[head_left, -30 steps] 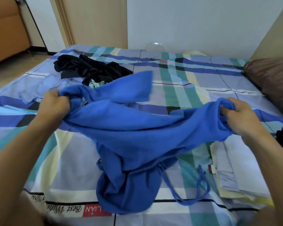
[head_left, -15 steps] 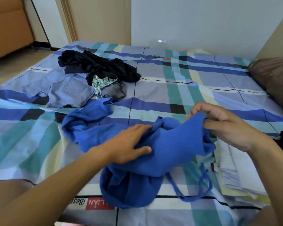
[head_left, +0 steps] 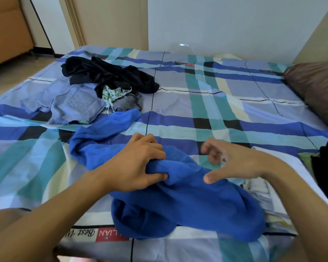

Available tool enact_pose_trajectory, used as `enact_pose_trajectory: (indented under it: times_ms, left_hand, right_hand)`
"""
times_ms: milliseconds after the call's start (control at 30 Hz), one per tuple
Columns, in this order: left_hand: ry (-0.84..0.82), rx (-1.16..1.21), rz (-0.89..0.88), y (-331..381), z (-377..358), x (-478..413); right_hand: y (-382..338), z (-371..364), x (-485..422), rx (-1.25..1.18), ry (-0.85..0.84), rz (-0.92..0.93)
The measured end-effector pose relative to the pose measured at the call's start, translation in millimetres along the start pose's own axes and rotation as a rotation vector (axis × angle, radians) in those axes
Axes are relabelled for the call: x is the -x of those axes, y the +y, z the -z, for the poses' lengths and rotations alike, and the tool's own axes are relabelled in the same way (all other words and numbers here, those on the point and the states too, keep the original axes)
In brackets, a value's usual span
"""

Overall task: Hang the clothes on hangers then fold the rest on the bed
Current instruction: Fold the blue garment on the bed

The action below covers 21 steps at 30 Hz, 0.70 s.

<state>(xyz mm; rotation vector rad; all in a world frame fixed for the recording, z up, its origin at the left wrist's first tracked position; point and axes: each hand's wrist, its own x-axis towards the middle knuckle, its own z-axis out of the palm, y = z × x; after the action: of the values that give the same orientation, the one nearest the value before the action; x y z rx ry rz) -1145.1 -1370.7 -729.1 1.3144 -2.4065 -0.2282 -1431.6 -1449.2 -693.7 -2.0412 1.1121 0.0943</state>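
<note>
A bright blue garment (head_left: 187, 205), soft and crumpled, lies bunched on the near part of a plaid-sheeted bed (head_left: 216, 110), one sleeve trailing away to the left. The left hand (head_left: 138, 167) grips a fold of it, fingers curled. The right hand (head_left: 240, 163), blurred, is above it with fingers spread, holding nothing.

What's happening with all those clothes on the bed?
A person is sorting laundry on the plaid bed. Their left hand grips a bunched fold of the blue garment, which lies crumpled in front of them. The right hand hovers open over it, holding nothing. Farther back lie a black garment and pale denim shorts, unfolded. A folded stack sits at the right.
</note>
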Motion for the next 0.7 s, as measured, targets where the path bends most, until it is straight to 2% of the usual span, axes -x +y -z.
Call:
enact_pose_trajectory:
  times_ms: [67,167,233,367,500,600,633,700]
  left_hand:
    - [0.028,0.115,0.04,2.5,-0.9,0.4]
    - [0.081,0.295,0.138,0.5,2.9,-3.1]
    - [0.111,0.295,0.149,-5.5,13.4,-6.3]
    - [0.19,0.17,0.129,-25.8,52.6,-14.4]
    - [0.28,-0.069,0.027,-34.3,108.7,-33.2]
    - [0.378,-0.168,0.053,-33.1,161.7,-56.5]
    - [0.421,-0.117,0.114,-35.8,174.2,-66.9]
    - [0.501,0.192,0.232,-27.2,203.7,-81.7]
  right_hand:
    - [-10.8,-12.6,-8.1,-0.017,-0.005,0.125]
    - [-23.2,-32.0,-16.2,-0.034,-0.045,0.17]
    - [-26.4,-31.1,-15.9,-0.114,0.005,0.163]
    - [-31.3,-1.8,-7.3,-0.484,0.118,0.227]
    - [-49.2,38.8,-7.8,-0.205,0.265,0.279]
    - [-80.6,80.7,-1.7,0.082,0.617,0.4]
    - [-90.7,94.1,-0.1,0.152,0.713,0.452]
    - [-121.4,120.4,11.4,0.192,0.852,0.545]
